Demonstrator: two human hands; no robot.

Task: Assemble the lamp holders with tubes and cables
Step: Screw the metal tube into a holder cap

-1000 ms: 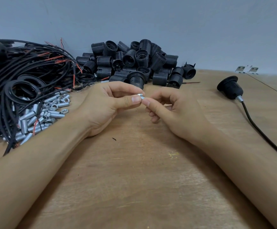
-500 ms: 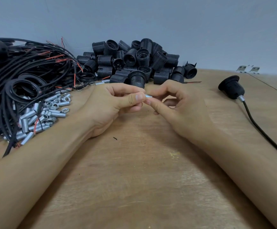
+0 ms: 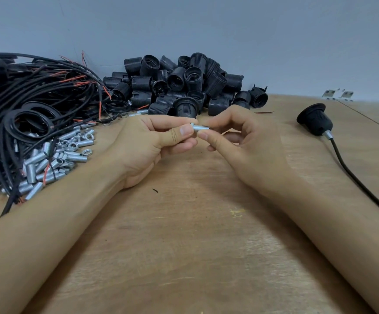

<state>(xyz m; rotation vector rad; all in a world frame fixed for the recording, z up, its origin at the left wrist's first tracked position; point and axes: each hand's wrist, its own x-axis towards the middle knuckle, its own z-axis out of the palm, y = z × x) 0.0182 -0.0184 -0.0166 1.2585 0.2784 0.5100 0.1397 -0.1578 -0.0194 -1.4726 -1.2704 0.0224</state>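
Steel tube (image 3: 201,127) pinched between both hands, above table centre.
Head view: left hand (image 3: 152,143) grips the nut end, right hand (image 3: 240,141) pinches the other; nut-threading step judged; next needs a lamp holder (image 3: 185,106) from 12 o'clock.

Two bare forearms and hands (image 3: 152,146) (no sleeves, rings or watch in sight)

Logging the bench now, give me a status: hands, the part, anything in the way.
Left hand and right hand both pinch one small metal tube, held above the table. One finished holder on cable at right. Nothing blocking.
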